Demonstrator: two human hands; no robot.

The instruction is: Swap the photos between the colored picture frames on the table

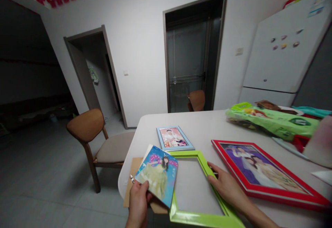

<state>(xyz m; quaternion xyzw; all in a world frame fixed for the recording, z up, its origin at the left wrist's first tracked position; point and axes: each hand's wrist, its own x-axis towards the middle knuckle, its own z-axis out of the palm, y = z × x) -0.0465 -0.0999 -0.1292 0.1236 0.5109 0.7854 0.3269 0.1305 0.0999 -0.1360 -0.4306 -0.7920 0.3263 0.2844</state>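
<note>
My left hand (138,200) grips a blue photo print (157,174) of a figure in a pale dress, held tilted above the left side of an empty lime-green picture frame (204,217). Behind the print, a brown backing board (131,183) with a small metal clip sticks out over the table's edge. My right hand (228,186) rests on the green frame's right rail, fingers curled over it. The frame lies flat on the white table (207,126).
A red frame (264,172) holding a couple's photo lies right of my hand. A small silver-blue framed photo (174,138) lies farther back. Green snack bags (275,120) sit at the table's right. A wooden chair (98,141) stands left, a fridge (285,55) behind.
</note>
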